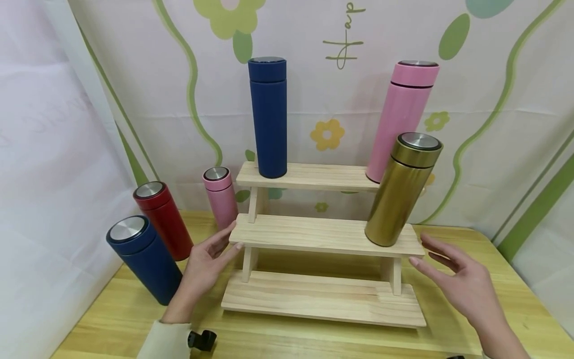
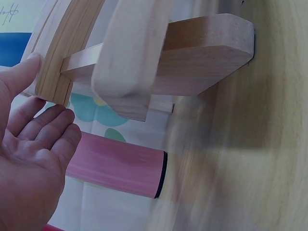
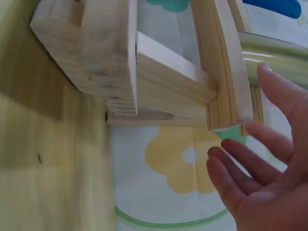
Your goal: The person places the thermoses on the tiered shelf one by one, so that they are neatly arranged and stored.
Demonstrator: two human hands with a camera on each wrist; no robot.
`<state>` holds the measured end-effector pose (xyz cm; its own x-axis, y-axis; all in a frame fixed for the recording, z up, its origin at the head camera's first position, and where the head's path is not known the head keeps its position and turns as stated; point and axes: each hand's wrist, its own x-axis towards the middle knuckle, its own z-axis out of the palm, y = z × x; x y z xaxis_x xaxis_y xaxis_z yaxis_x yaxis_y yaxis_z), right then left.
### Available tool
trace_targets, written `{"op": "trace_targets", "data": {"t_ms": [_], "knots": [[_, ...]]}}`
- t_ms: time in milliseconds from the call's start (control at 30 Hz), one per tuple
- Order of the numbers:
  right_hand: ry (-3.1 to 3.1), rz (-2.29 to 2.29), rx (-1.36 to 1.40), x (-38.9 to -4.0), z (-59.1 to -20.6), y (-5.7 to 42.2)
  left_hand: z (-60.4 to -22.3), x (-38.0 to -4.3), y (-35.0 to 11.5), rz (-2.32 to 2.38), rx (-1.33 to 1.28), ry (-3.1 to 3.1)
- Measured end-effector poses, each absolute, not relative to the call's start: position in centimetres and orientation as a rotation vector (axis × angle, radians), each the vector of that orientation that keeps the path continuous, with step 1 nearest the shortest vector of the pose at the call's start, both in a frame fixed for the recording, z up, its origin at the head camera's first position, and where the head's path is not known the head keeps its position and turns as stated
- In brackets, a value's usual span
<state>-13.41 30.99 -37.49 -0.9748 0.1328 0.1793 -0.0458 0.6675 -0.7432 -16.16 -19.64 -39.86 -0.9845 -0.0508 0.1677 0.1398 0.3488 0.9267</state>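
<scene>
Both hands hold nothing: the left hand [image 1: 204, 267], fingers straight, touches the left end of the three-tier wooden rack's [image 1: 323, 234] middle shelf, while the right hand [image 1: 457, 279], fingers relaxed, hovers just off its right end. Nearest the right hand stands a gold flask [image 1: 401, 192], a small pink flask [image 1: 220, 197] beyond the left. Wrist views are blurred; both forearms are cut off.
</scene>
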Motion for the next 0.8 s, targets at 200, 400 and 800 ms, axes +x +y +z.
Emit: {"op": "trace_targets", "data": {"t_ms": [200,400,800], "knots": [[-2.699,1.167,-0.05,-13.7,-37.9,31.1,-39.8,-16.1,-19.6,-1.702,-0.063,-2.451],[-2.701,1.251,-0.122,-14.0,-38.3,31.2,-39.6,-16.2,-19.6,-1.691,-0.062,-2.46],[-2.669,1.292,-0.144,-14.4,-38.6,31.1,-39.8,-16.2,-19.8,-1.708,-0.147,-2.413]]}}
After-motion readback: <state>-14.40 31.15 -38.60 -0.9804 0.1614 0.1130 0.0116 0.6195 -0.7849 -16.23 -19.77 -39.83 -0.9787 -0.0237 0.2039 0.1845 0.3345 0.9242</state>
